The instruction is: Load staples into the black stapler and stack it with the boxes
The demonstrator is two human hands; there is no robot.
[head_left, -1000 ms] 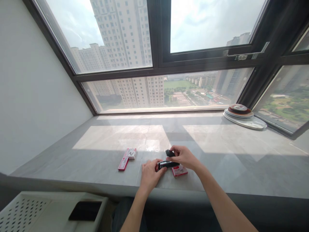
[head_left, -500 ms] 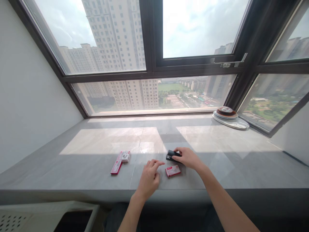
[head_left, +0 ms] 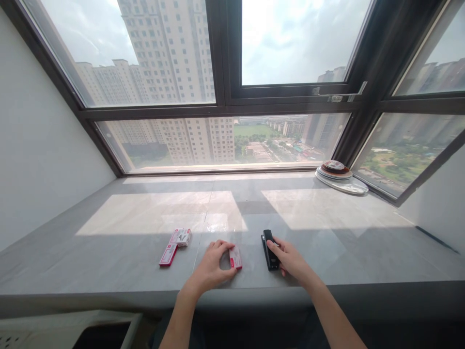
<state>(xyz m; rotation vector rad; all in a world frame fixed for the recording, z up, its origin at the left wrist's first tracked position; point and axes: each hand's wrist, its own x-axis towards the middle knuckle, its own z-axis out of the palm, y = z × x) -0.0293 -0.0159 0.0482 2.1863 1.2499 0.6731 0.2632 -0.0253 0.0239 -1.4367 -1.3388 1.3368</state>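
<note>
Black stapler (head_left: 269, 252) at near middle of windowsill (head_left: 119, 261), long side running near to far, held by right hand (head_left: 292, 261), thumb on top. Left of it, well apart, red-and-white box (head_left: 236, 258), gripped by left hand (head_left: 212, 265) between fingers at far end and thumb at near end. Farther left, small white box (head_left: 184, 237) beside flat pink-edged box (head_left: 168, 255). Stacked plates (head_left: 358, 187) far right, by window frame (head_left: 221, 112).

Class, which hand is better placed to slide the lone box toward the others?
Likely the left hand: its fingers hold the lone box, nearer the other boxes; the right hand holds the stapler.
</note>
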